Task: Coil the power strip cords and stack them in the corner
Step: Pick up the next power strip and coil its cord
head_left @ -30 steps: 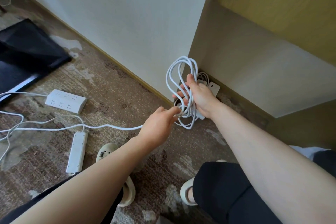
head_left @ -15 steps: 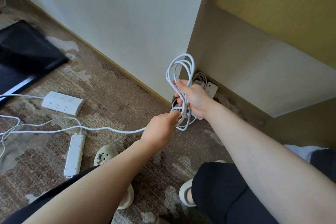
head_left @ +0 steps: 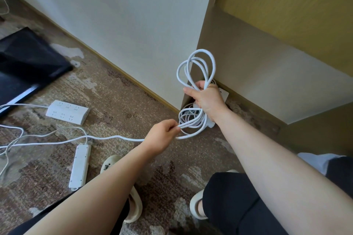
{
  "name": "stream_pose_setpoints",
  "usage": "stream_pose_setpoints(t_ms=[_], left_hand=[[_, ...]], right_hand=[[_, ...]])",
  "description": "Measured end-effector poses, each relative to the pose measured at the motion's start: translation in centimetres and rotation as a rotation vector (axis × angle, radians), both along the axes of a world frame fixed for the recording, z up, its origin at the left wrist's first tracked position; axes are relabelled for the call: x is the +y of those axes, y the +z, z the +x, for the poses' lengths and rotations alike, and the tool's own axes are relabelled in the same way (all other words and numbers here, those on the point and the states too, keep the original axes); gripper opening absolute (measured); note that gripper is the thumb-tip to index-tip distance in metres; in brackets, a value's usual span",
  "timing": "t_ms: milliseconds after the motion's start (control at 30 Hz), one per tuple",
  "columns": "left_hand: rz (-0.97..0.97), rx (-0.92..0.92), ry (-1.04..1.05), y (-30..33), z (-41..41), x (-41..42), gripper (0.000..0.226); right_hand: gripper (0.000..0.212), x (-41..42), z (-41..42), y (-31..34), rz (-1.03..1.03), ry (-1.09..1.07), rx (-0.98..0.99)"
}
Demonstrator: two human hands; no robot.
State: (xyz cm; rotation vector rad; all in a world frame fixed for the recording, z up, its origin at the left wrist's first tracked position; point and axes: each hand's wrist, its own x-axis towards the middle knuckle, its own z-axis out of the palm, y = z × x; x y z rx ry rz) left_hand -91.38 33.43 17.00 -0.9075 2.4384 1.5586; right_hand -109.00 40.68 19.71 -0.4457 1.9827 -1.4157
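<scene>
The right hand [head_left: 207,99] grips a white cord coil [head_left: 196,74] near the corner, loops standing above and hanging below the fist. The left hand [head_left: 162,135] pinches the trailing cord [head_left: 107,138], which runs left across the carpet [head_left: 118,99]. Two power strips [head_left: 67,112] [head_left: 80,166] lie on the carpet.

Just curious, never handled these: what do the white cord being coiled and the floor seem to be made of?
The white cord looks like smooth, matte plastic or rubber sheathing: it bends into soft loops without kinking. The floor appears to be low-pile carpet: speckled brown woven texture with pale worn-looking patches.
</scene>
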Motion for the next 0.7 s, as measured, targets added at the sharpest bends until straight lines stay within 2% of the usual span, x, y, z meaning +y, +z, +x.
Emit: stream_pose_setpoints(t_ms=[133, 300, 400, 500, 600, 700], left_hand=[[0.039, 0.056, 0.023, 0.1, 0.6, -0.9, 0.023], [0.067, -0.114, -0.118, -0.1, 2.7, -2.7, 0.022], [0.106, -0.097, 0.005, 1.1, 2.5, -3.2, 0.028], [0.138, 0.021, 0.217, 3.6, 0.6, -3.3, 0.057], [0.187, 0.16, 0.341, 5.3, -1.3, -3.5, 0.091], [0.162, 0.106, 0.311, 5.4, -2.5, -4.0, 0.107]], right_hand=[[0.036, 0.4, -1.0, 0.1, -0.006, -0.001, 0.053], [0.043, 1.3, -2.4, 1.0, 0.108, 0.023, 0.243], [0.037, 1.6, -2.5, 1.0, 0.222, 0.07, 0.271], [0.034, 1.1, -1.4, 0.6, 0.354, 0.179, 0.334], [0.025, 0.8, 0.0, 0.3, 0.425, 0.32, 0.399], [0.02, 0.4, 1.0, 0.0, 0.449, 0.408, 0.445]])
